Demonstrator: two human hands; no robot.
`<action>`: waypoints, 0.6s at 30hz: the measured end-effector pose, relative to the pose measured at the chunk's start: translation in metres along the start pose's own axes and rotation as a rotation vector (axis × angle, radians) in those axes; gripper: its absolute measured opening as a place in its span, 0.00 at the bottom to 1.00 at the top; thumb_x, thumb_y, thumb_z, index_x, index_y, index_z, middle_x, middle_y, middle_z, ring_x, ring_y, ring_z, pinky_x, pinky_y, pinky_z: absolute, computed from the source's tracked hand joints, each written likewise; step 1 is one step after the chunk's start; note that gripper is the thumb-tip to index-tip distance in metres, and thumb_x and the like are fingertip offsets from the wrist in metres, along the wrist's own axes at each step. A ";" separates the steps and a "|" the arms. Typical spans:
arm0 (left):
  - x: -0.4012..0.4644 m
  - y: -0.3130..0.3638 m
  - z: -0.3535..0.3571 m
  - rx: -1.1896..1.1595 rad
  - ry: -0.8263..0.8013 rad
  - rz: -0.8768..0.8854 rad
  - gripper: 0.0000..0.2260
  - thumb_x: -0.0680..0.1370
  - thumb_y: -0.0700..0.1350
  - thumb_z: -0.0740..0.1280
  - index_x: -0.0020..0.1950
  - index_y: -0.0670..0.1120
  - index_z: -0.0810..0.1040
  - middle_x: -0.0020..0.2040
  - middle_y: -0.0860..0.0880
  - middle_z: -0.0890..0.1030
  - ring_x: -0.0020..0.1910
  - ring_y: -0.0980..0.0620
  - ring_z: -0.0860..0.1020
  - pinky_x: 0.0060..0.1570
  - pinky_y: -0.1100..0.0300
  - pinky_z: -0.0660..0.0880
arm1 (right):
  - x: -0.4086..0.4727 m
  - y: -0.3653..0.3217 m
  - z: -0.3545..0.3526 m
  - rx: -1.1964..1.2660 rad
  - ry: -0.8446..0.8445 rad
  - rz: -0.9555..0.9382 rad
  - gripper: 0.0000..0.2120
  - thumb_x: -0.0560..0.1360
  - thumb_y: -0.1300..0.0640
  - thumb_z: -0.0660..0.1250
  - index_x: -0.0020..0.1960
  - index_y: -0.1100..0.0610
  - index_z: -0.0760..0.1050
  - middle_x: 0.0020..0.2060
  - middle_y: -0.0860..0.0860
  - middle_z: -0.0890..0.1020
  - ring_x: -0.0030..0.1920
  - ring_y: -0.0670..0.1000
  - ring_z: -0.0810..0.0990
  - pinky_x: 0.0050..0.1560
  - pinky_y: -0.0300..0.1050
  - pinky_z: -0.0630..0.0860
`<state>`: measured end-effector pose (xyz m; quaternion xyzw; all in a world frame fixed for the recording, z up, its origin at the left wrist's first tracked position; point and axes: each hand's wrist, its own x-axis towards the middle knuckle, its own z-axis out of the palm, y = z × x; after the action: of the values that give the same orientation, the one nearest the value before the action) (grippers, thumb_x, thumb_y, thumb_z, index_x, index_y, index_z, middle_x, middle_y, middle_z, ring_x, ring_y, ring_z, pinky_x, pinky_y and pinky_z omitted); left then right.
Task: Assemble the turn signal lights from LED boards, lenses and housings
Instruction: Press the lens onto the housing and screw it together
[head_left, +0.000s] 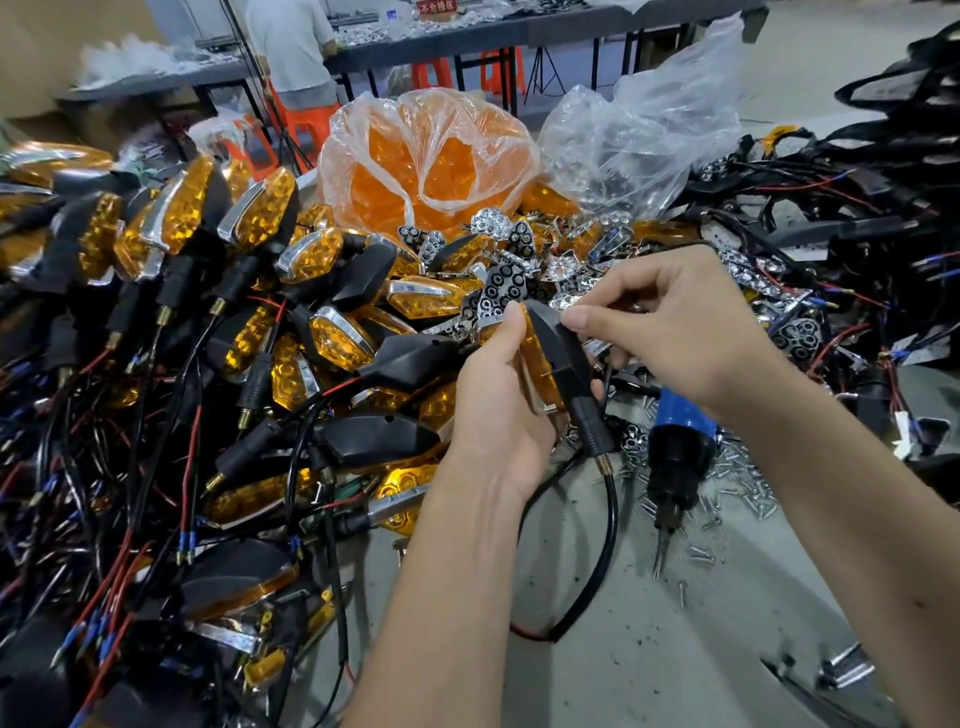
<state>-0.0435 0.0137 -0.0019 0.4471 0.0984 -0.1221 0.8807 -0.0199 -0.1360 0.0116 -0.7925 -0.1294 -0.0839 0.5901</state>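
My left hand (493, 410) grips a turn signal light (550, 358) with an amber lens on its left side and a black housing on its right, held upright above the table. Its black stalk and cable (605, 519) hang down and loop toward me. My right hand (670, 327) pinches the top of the black housing with thumb and fingers. Loose chrome LED boards and reflectors (506, 280) lie in a heap just behind my hands. A clear bag of amber lenses (426, 161) stands further back.
A big pile of finished amber lights with wires (208, 312) fills the left. Black housings with wiring (857, 249) heap up on the right. A blue electric screwdriver (675, 452) lies among scattered screws (737, 488). A person (291, 47) stands at a far table.
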 end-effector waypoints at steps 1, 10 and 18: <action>0.000 0.000 0.000 -0.001 -0.004 0.007 0.18 0.87 0.55 0.57 0.57 0.43 0.78 0.50 0.42 0.81 0.44 0.45 0.79 0.36 0.54 0.79 | 0.001 0.001 0.000 -0.030 0.012 -0.007 0.07 0.74 0.60 0.80 0.38 0.54 0.87 0.31 0.51 0.84 0.25 0.46 0.76 0.27 0.36 0.74; 0.002 0.000 -0.001 -0.114 -0.027 -0.005 0.25 0.86 0.60 0.57 0.66 0.38 0.74 0.49 0.40 0.82 0.43 0.45 0.79 0.37 0.53 0.76 | -0.003 -0.002 0.014 -0.008 0.065 0.016 0.06 0.76 0.61 0.77 0.40 0.57 0.86 0.33 0.49 0.83 0.26 0.44 0.77 0.25 0.39 0.78; 0.007 -0.005 -0.006 -0.191 0.013 0.049 0.22 0.84 0.59 0.63 0.58 0.40 0.82 0.54 0.41 0.86 0.50 0.45 0.84 0.51 0.52 0.81 | -0.005 -0.013 0.020 -0.227 -0.014 -0.114 0.07 0.80 0.58 0.72 0.44 0.56 0.85 0.45 0.50 0.81 0.37 0.44 0.81 0.35 0.38 0.81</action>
<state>-0.0388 0.0147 -0.0113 0.3641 0.1044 -0.0874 0.9214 -0.0292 -0.1137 0.0157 -0.8462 -0.1681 -0.1259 0.4898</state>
